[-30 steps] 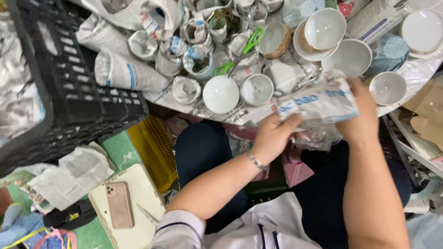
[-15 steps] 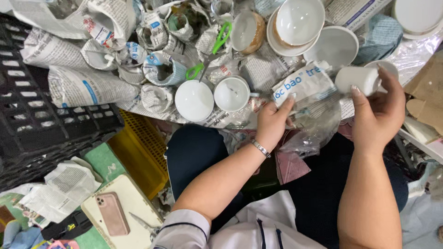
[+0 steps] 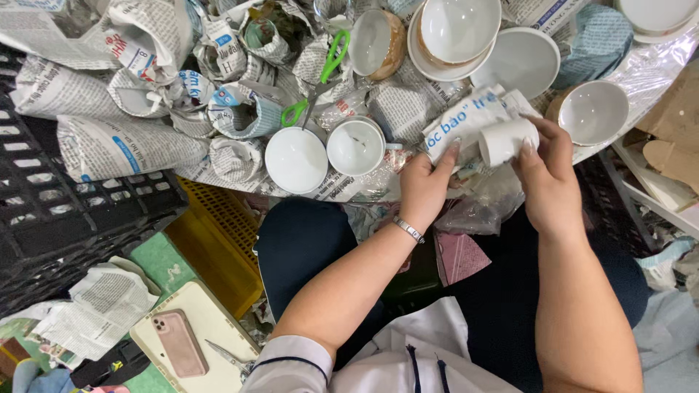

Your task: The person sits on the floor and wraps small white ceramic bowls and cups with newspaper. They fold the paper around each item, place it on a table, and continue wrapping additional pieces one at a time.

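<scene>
Worktop (image 3: 641, 73): foil-covered, crowded with newspaper-wrapped crockery, white bowls (image 3: 451, 29), green scissors (image 3: 320, 76). Black crate (image 3: 65, 218) beside; phone (image 3: 178, 342) on floor. Cup (image 3: 506, 140): white, lying sideways at worktop edge, clasped in right hand (image 3: 546, 171); left hand (image 3: 426, 182) pinches newspaper (image 3: 466, 124) around it.

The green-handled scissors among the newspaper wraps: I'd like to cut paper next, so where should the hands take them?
Grip the green-handled scissors by the lower handle loop, coming from the near table edge. That loop lies exposed beside the white cup; the blades are hard to make out among crumpled newspaper.
</scene>
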